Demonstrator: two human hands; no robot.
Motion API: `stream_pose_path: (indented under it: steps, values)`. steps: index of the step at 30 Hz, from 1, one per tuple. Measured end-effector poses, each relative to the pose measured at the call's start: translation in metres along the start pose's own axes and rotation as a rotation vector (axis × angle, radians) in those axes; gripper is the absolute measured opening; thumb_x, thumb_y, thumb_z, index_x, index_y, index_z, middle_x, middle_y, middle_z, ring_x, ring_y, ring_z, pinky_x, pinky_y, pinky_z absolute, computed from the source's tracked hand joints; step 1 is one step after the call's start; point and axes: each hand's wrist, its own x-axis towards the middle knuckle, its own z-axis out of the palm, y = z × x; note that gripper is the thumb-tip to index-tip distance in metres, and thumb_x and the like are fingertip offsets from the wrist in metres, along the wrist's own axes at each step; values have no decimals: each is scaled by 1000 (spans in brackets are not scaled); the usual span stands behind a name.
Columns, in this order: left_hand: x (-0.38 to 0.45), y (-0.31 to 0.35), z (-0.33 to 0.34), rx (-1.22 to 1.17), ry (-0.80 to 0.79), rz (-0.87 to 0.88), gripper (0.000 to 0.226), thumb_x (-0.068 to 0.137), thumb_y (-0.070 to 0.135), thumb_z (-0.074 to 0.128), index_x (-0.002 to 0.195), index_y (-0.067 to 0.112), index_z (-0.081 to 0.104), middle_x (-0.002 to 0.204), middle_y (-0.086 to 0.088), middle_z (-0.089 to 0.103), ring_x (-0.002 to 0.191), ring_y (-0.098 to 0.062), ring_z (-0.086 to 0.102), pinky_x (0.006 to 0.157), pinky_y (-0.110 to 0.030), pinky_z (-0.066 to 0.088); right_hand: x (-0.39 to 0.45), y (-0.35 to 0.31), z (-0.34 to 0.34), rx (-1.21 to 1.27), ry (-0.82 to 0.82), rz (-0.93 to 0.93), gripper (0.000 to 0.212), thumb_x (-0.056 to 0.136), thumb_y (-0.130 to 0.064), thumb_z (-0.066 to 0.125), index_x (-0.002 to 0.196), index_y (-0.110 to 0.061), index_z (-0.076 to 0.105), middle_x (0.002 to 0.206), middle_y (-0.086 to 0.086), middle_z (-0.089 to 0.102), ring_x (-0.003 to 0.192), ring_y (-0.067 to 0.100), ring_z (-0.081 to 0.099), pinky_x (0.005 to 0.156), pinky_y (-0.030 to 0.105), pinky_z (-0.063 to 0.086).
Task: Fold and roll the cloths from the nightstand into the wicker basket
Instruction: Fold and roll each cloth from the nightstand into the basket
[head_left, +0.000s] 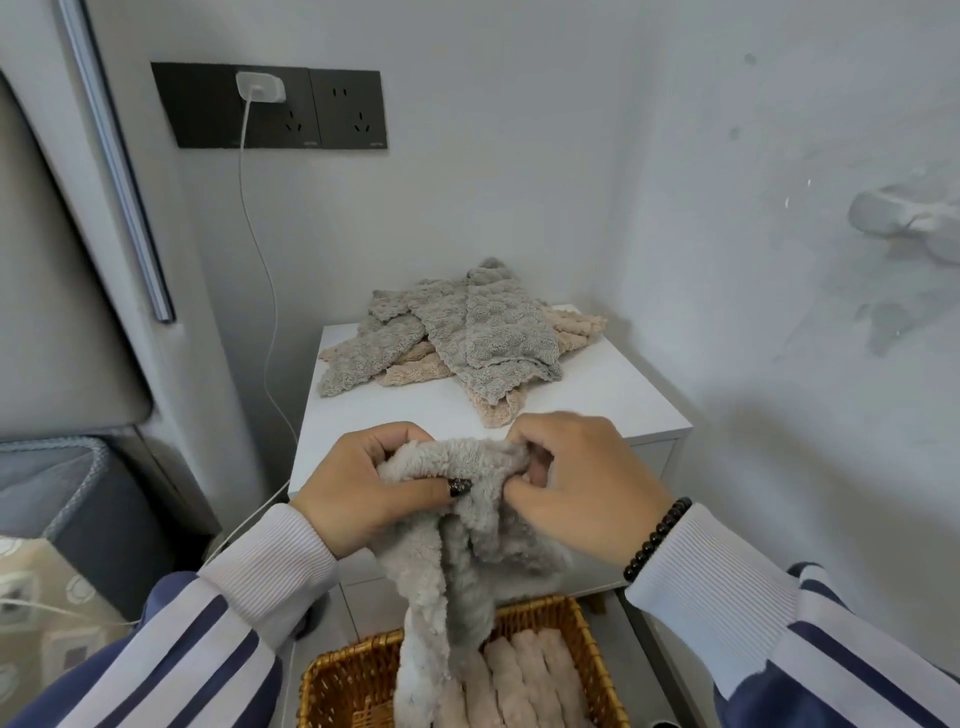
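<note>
Two hands, left hand (358, 488) and right hand (582, 483), gripped a grey fleece cloth (467, 530) with curled fingers above the wicker basket (358, 670) holding pink rolled cloths (530, 675), heaped cloths (457, 332) lay behind on the white nightstand (613, 395), charger cable (260, 270) hung at its left.

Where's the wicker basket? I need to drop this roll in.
Bottom centre of the head view, the wicker basket sits below both hands, before the nightstand.

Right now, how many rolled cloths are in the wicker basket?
4 visible: pale pink rolled cloths lie side by side in the right half of the brown wicker basket. The grey fleecy cloth, gripped by the left hand and right hand, may hide more.
</note>
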Motion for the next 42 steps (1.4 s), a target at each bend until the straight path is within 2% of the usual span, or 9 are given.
stream_pose_path:
  steps: [4, 10, 13, 19, 24, 28, 32, 36, 42]
  values:
    - [-2, 5, -9, -44, 121, 64, 18, 54, 7, 78, 57, 21, 68, 59, 5, 64, 53, -5, 59, 51, -16, 48, 5, 3, -9, -5, 208, -47, 11, 70, -30, 54, 67, -21, 47, 83, -6, 45, 84, 12, 41, 72, 21, 36]
    - [-8, 5, -26, 5, 299, 80, 28, 54, -1, 86, 68, 9, 65, 62, 1, 65, 54, -8, 59, 51, -16, 48, 11, 17, -20, 60, 44, 133, 17, 81, -16, 61, 77, -22, 46, 62, -12, 42, 51, 5, 35, 50, 17, 29]
    - [-9, 4, -34, 130, 413, 74, 19, 68, 0, 82, 76, 5, 65, 64, 3, 67, 58, -4, 61, 55, -14, 50, 16, 25, -22, 45, 48, 194, 17, 86, -22, 62, 82, -30, 48, 65, -12, 44, 54, 2, 37, 53, 20, 31]
    - [-10, -3, -51, 326, 527, 49, 17, 72, 15, 82, 74, 24, 68, 68, 0, 72, 72, -30, 69, 72, -46, 59, 22, 30, -23, -68, 64, 253, 7, 86, -31, 66, 88, -24, 63, 83, -9, 61, 78, 12, 57, 67, 27, 46]
    - [-5, -7, -57, 593, 575, 58, 12, 75, 22, 81, 73, 29, 70, 67, 7, 70, 71, -18, 68, 68, -33, 55, 29, 38, -18, -193, 19, 269, 13, 91, -20, 56, 93, -23, 69, 95, -4, 64, 88, 17, 59, 78, 35, 52]
    - [2, -6, -54, 771, 629, 13, 5, 76, 19, 77, 72, 20, 74, 77, -2, 65, 73, -22, 61, 63, -28, 44, 43, 39, -13, -276, 105, 306, 15, 92, -21, 52, 84, -19, 64, 86, -6, 49, 80, 17, 52, 70, 31, 47]
    - [15, -7, -55, 588, 621, -166, 20, 86, 26, 68, 71, 12, 72, 49, -3, 63, 45, -16, 55, 49, -21, 40, 60, 43, -3, -90, 194, 450, 22, 91, -17, 51, 83, -3, 66, 70, 11, 66, 64, 26, 61, 65, 32, 55]
    - [30, -6, -51, 104, 555, -350, 17, 97, 20, 55, 86, 12, 65, 59, -6, 71, 40, -11, 62, 36, -13, 41, 70, 40, 8, 566, 187, 677, 9, 95, -11, 49, 99, -12, 57, 68, 10, 71, 50, 22, 65, 50, 29, 53]
    - [49, -5, -46, -116, 575, -383, 13, 98, 15, 52, 91, 18, 62, 86, -8, 75, 84, -20, 71, 77, -35, 54, 86, 53, 25, 887, 289, 788, 12, 89, -15, 64, 84, -24, 59, 99, 8, 70, 83, 24, 71, 80, 40, 57]
